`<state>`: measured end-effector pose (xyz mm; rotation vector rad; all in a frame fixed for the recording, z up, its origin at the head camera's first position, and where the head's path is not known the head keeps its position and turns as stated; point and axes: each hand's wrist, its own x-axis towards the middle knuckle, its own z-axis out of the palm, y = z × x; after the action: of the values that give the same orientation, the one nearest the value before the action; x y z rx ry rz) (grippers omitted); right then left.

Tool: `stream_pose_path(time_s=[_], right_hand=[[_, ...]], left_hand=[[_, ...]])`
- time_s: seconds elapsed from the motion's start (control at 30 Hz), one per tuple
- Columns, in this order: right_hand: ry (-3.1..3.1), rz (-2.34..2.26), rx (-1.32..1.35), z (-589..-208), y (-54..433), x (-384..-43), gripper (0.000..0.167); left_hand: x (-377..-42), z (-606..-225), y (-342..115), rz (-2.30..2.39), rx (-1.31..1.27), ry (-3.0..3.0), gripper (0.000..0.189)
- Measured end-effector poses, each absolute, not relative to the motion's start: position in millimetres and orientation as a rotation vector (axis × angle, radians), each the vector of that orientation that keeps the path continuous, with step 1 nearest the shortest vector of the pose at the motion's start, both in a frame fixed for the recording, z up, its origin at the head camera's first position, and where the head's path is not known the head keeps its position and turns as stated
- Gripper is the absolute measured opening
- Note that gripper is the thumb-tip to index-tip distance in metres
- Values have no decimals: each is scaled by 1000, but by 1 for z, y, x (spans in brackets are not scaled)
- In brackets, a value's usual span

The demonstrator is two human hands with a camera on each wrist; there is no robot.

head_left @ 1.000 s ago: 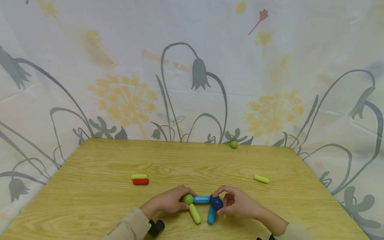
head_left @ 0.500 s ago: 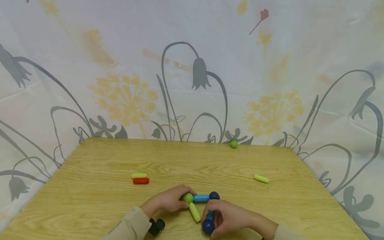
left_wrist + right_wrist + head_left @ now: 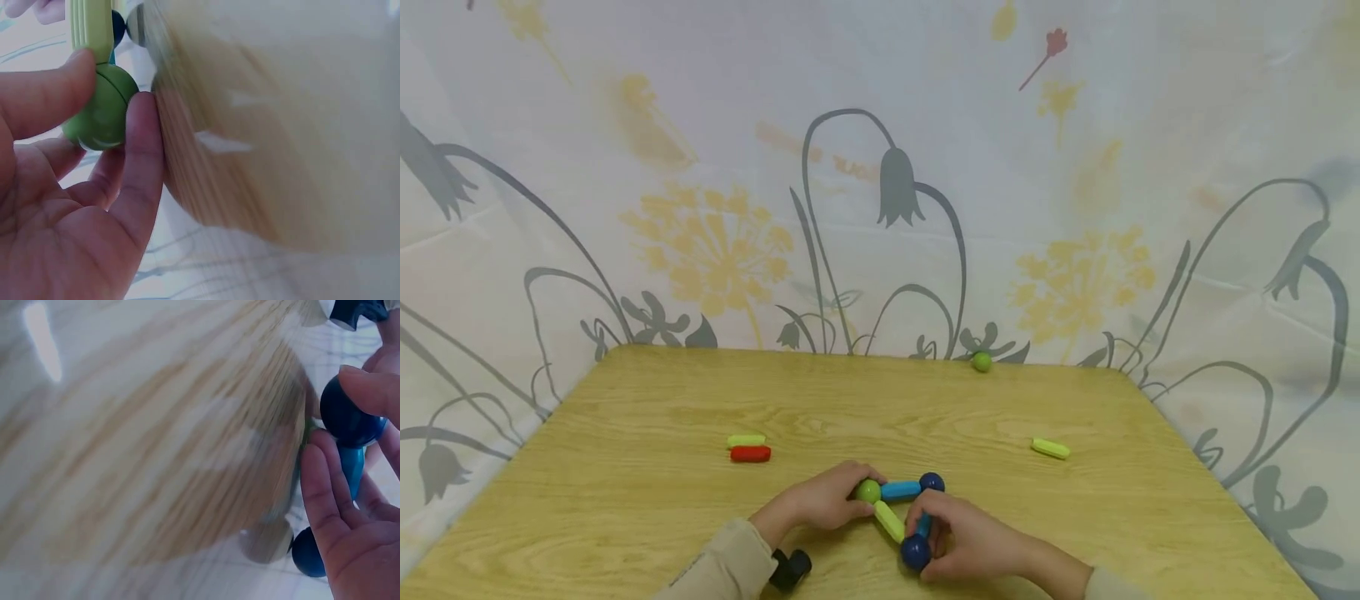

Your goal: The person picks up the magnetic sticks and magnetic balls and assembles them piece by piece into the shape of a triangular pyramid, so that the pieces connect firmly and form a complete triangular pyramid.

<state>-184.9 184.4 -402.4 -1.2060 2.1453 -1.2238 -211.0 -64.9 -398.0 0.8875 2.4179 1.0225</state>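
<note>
At the far end of the central yellow-green rod [image 3: 890, 522], the left hand [image 3: 826, 500] pinches a green ball [image 3: 868, 492]; at its near end, the right hand [image 3: 972, 537], fingers bent, grips a dark-blue ball [image 3: 915, 552].

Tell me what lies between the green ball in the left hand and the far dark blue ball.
A light blue rod lies between the held green ball and the far dark blue ball, as the head view shows.

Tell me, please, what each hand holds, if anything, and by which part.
The left hand pinches the nearer green ball by its sides, between thumb and fingers. The right hand holds the nearer blue ball, thumb on it, fingers near its blue stick.
</note>
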Motion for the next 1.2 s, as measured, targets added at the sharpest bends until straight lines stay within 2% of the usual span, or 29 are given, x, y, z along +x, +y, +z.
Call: stream_pose_path(time_s=[0.17, 0.6, 0.83, 1.2], right_hand=[[2179, -1204, -1307, -404, 186, -185, 35], [2428, -1130, -1353, -406, 199, -190, 33], [2546, -1154, -1233, -405, 211, -194, 29], [2747, -1226, -818, -397, 253, -205, 27]], left_hand=[[-208, -400, -65, 1043, 847, 2461, 29], [-191, -396, -75, 1198, 627, 2404, 41], [-182, -394, -75, 1310, 557, 2356, 38], [-182, -398, -78, 1355, 536, 2317, 38]])
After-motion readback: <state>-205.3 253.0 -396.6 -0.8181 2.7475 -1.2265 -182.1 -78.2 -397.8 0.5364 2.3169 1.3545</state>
